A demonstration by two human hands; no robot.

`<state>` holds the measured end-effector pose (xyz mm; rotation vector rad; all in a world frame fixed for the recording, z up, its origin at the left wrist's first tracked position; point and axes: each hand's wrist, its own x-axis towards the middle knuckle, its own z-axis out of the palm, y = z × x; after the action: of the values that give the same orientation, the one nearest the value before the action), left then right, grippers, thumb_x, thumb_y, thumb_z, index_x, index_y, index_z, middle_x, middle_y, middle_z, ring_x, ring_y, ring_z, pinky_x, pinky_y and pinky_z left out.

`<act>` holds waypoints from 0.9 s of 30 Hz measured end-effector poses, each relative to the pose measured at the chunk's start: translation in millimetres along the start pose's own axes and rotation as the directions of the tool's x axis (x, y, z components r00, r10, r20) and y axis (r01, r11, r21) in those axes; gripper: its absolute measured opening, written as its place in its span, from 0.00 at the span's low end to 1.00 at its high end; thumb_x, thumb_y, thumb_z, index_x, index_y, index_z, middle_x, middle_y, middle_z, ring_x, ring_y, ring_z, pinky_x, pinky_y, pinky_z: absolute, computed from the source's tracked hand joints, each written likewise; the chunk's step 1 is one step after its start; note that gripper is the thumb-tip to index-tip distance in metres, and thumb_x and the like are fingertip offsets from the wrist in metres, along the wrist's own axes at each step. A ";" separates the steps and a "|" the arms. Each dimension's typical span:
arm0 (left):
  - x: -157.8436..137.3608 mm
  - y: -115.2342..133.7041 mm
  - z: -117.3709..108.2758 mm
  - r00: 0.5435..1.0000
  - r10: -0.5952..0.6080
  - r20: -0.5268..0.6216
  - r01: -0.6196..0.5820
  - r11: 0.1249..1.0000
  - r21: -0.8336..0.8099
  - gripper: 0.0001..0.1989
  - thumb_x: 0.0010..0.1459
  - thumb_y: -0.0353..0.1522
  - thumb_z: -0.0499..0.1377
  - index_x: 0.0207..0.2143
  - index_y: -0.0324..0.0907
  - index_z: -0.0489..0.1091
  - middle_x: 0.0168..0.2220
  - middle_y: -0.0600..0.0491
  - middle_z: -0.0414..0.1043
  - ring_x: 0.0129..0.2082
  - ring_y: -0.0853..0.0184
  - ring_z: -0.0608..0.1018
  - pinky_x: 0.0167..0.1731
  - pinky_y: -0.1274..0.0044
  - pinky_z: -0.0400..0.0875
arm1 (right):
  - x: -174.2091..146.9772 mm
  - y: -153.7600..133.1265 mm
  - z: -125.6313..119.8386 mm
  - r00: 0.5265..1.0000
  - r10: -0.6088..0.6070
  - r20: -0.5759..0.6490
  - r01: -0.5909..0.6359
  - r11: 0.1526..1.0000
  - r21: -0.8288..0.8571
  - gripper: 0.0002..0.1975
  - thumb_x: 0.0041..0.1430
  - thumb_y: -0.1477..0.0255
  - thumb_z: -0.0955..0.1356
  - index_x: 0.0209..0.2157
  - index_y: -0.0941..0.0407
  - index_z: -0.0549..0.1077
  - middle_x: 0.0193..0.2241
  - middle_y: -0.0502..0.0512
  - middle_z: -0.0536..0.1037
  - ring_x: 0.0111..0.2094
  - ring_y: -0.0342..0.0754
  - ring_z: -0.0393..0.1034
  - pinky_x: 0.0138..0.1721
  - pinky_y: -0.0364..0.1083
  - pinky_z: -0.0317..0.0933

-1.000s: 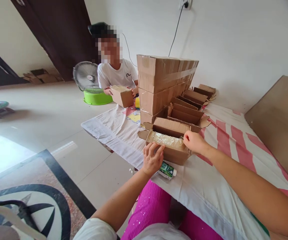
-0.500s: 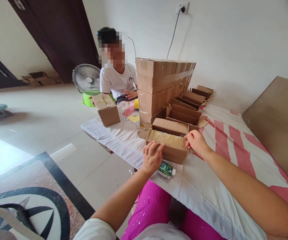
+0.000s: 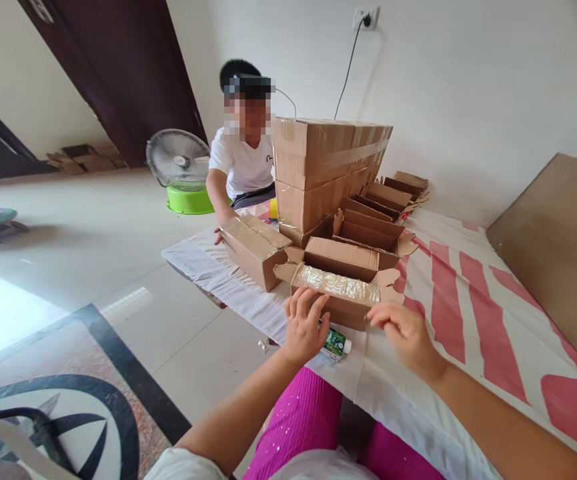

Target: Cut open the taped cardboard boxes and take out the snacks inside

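An open cardboard box [image 3: 338, 311] stands before me on the cloth-covered table, end flaps out, its contents topped by shiny clear plastic [image 3: 341, 283]. My left hand [image 3: 304, 325] has its fingers spread at the box's near left edge, seemingly touching it. Close to the near right corner is my right hand [image 3: 408, 335], fingers loosely bent and apart, with nothing visible in them. A green carton with a white cap [image 3: 335, 343] lies partly behind my left hand. Left of the box, another person's hand [image 3: 221, 233] touches a taped carton [image 3: 255, 252].
Taped cartons form a tall stack [image 3: 328, 157] behind the box. Several open boxes [image 3: 371, 230] line up to the stack's right. A person in a white shirt [image 3: 245, 160] sits across the table, beside a fan [image 3: 178, 159]. A large cardboard sheet [image 3: 553, 260] leans at the right.
My right hand has moved down and toward me from the box's right end, where a flap now sticks out. The other person has slid the taped carton right, toward my box.
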<state>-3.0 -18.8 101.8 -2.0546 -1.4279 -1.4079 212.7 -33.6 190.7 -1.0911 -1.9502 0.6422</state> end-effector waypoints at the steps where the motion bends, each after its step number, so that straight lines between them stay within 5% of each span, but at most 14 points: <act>1: -2.2 4.3 -2.8 1.000 -0.004 -0.001 0.004 1.000 -0.026 0.16 0.58 0.27 0.58 0.49 0.43 0.68 0.50 0.43 0.66 0.58 0.51 0.65 0.55 0.59 0.62 | -11.2 -1.0 4.4 0.997 -0.046 0.058 0.048 0.999 -0.024 0.12 0.57 0.79 0.58 0.26 0.53 0.67 0.28 0.52 0.72 0.34 0.47 0.69 0.38 0.48 0.64; 7: -30.4 26.1 -13.4 0.997 0.057 0.054 -0.043 0.970 -0.239 0.13 0.57 0.24 0.58 0.44 0.43 0.67 0.46 0.45 0.68 0.54 0.54 0.68 0.52 0.60 0.66 | -55.3 22.7 31.2 0.980 0.140 0.143 -0.135 0.990 -0.045 0.12 0.54 0.82 0.56 0.25 0.54 0.65 0.30 0.52 0.67 0.33 0.47 0.65 0.36 0.46 0.61; 12: -41.2 50.9 -21.6 0.943 0.216 0.253 -0.030 0.814 -0.581 0.13 0.59 0.28 0.57 0.48 0.43 0.65 0.40 0.47 0.70 0.41 0.61 0.73 0.41 0.68 0.73 | -73.9 38.9 58.9 0.945 0.298 0.135 -0.318 0.935 0.159 0.04 0.51 0.77 0.62 0.26 0.54 0.62 0.27 0.48 0.65 0.31 0.46 0.61 0.33 0.45 0.58; 16: -37.8 62.3 -22.6 0.899 0.312 0.308 -0.020 0.732 -0.681 0.10 0.63 0.28 0.54 0.46 0.45 0.67 0.38 0.49 0.73 0.38 0.64 0.74 0.39 0.70 0.72 | -80.3 34.6 70.2 0.866 0.445 0.227 -0.498 0.739 0.454 0.11 0.52 0.65 0.68 0.26 0.54 0.62 0.23 0.45 0.62 0.27 0.43 0.57 0.29 0.43 0.55; 20: -38.4 60.7 -20.4 0.883 0.313 0.349 0.027 0.710 -0.704 0.08 0.63 0.31 0.56 0.45 0.44 0.68 0.39 0.48 0.74 0.39 0.64 0.75 0.40 0.72 0.73 | -82.3 28.8 68.1 0.753 0.581 0.308 -0.615 0.457 0.643 0.15 0.48 0.64 0.73 0.27 0.55 0.63 0.22 0.43 0.63 0.24 0.40 0.57 0.26 0.41 0.53; 22: -41.6 59.3 -19.2 0.878 0.322 0.353 0.029 0.701 -0.713 0.08 0.63 0.30 0.55 0.44 0.44 0.69 0.39 0.48 0.74 0.40 0.65 0.75 0.40 0.73 0.72 | -83.5 28.9 67.1 0.725 0.599 0.339 -0.632 0.383 0.674 0.16 0.47 0.63 0.74 0.27 0.55 0.63 0.21 0.43 0.64 0.23 0.40 0.59 0.26 0.41 0.55; 25: -47.3 59.6 -17.0 0.887 0.245 0.391 0.135 0.674 -0.727 0.08 0.64 0.26 0.51 0.39 0.44 0.69 0.35 0.50 0.73 0.37 0.67 0.74 0.38 0.76 0.70 | -87.3 33.4 67.9 0.759 0.572 0.310 -0.607 0.451 0.654 0.16 0.49 0.61 0.74 0.28 0.55 0.65 0.22 0.44 0.68 0.24 0.42 0.64 0.28 0.43 0.61; 27: -49.9 60.9 -14.9 0.857 0.084 0.509 0.365 0.598 -0.714 0.06 0.63 0.28 0.53 0.34 0.43 0.69 0.32 0.51 0.71 0.35 0.68 0.73 0.37 0.77 0.69 | -91.7 37.0 68.6 0.826 0.530 0.193 -0.525 0.597 0.606 0.14 0.53 0.60 0.72 0.30 0.55 0.68 0.27 0.48 0.72 0.29 0.45 0.69 0.33 0.45 0.65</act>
<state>37.1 -86.2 85.6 -3.1273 -1.2518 -1.9330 201.7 -97.6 89.4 -1.1960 -1.1828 1.5043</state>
